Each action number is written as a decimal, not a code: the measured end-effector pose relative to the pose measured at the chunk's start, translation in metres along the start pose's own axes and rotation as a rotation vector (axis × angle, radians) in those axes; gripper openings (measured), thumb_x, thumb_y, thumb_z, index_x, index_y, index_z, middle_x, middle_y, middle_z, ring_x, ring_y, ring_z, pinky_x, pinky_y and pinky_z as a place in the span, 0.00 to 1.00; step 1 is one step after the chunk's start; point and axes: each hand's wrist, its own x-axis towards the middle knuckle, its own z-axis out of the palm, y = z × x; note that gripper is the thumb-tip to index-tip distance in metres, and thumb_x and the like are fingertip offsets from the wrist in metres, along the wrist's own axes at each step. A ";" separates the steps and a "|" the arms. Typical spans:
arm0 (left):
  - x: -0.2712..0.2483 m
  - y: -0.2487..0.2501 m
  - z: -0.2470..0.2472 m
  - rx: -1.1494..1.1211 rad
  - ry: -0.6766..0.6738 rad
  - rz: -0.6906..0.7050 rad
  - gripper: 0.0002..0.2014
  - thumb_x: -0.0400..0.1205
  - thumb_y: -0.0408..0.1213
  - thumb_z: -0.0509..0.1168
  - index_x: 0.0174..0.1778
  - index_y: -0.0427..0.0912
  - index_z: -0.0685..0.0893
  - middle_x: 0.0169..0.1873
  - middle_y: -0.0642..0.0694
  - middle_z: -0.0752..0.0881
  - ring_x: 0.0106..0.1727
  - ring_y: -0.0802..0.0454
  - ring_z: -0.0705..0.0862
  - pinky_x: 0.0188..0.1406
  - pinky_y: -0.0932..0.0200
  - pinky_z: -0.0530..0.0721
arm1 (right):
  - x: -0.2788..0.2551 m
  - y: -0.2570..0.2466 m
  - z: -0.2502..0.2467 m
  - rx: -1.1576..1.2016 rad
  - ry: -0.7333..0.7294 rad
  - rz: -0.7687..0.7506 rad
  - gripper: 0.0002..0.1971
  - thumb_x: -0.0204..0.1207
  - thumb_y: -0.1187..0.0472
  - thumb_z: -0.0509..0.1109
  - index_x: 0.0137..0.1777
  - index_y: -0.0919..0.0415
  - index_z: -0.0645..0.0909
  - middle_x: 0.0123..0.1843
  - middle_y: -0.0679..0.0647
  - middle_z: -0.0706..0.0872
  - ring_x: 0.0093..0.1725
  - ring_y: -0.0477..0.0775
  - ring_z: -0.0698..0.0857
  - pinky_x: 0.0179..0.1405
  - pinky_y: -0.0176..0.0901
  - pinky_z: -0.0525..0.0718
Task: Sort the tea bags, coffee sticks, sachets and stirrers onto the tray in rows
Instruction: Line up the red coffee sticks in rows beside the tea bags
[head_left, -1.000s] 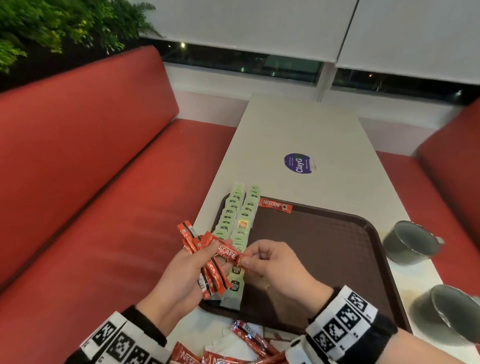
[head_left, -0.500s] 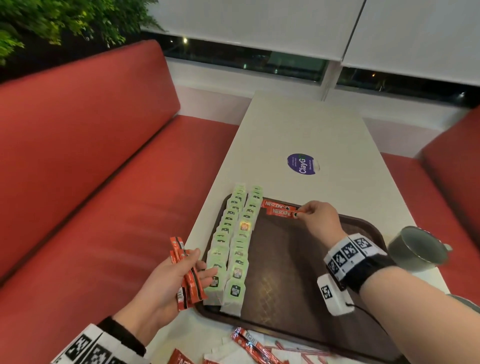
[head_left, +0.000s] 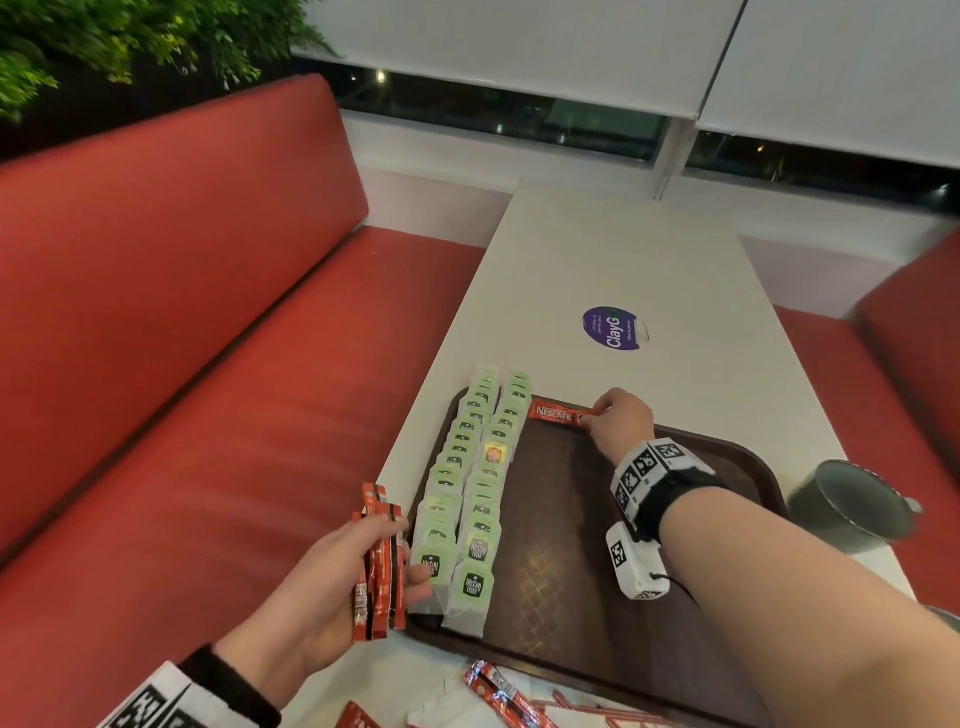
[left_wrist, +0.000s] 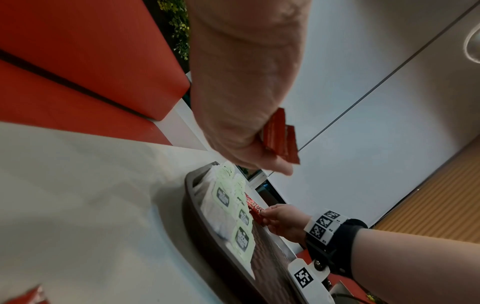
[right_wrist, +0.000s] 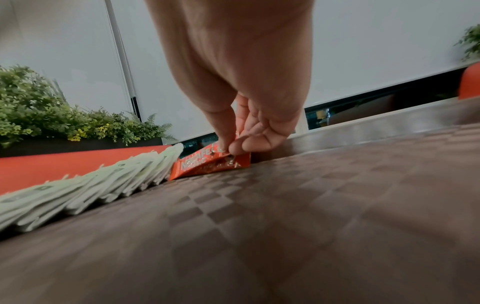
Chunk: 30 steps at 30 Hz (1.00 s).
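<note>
A brown tray (head_left: 727, 457) lies on the white table. Two rows of green tea bags (head_left: 470, 483) run along its left side. At the tray's far edge my right hand (head_left: 597, 413) pinches the end of a red coffee stick (head_left: 556, 414), which lies flat beside the tea bags (right_wrist: 103, 179); the pinch on the stick (right_wrist: 207, 166) shows in the right wrist view. My left hand (head_left: 374, 566) grips a bundle of red coffee sticks (head_left: 379, 561) just left of the tray; the bundle (left_wrist: 280, 137) juts past the fingers in the left wrist view.
Loose red sticks and white sachets (head_left: 498, 696) lie on the table near me. A grey mug (head_left: 847, 506) stands right of the tray. A purple sticker (head_left: 613, 328) marks the table's middle. Red benches (head_left: 208, 364) flank the table.
My right hand carried one coffee stick from the bundle to the tray's far edge and now holds it down against the stick lying there. My left hand drew back left with the bundle.
</note>
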 end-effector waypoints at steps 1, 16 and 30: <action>-0.001 0.000 0.000 0.000 -0.015 -0.002 0.12 0.83 0.31 0.61 0.60 0.30 0.78 0.38 0.34 0.81 0.33 0.39 0.90 0.27 0.49 0.89 | 0.000 0.000 0.000 0.006 0.004 0.012 0.09 0.73 0.63 0.75 0.50 0.65 0.81 0.51 0.61 0.86 0.54 0.61 0.83 0.54 0.50 0.81; -0.012 0.001 0.015 0.072 -0.092 0.092 0.08 0.83 0.27 0.62 0.57 0.36 0.80 0.48 0.32 0.89 0.45 0.37 0.91 0.44 0.40 0.89 | -0.037 0.003 -0.017 0.003 -0.096 -0.204 0.02 0.76 0.61 0.70 0.44 0.58 0.80 0.44 0.52 0.84 0.48 0.52 0.82 0.45 0.40 0.72; -0.010 -0.005 0.019 0.091 -0.110 0.139 0.09 0.83 0.29 0.63 0.57 0.41 0.82 0.45 0.38 0.92 0.46 0.41 0.91 0.38 0.47 0.90 | -0.086 -0.042 -0.026 -0.063 -0.420 -0.442 0.11 0.77 0.53 0.70 0.41 0.60 0.87 0.39 0.52 0.88 0.42 0.52 0.86 0.42 0.43 0.81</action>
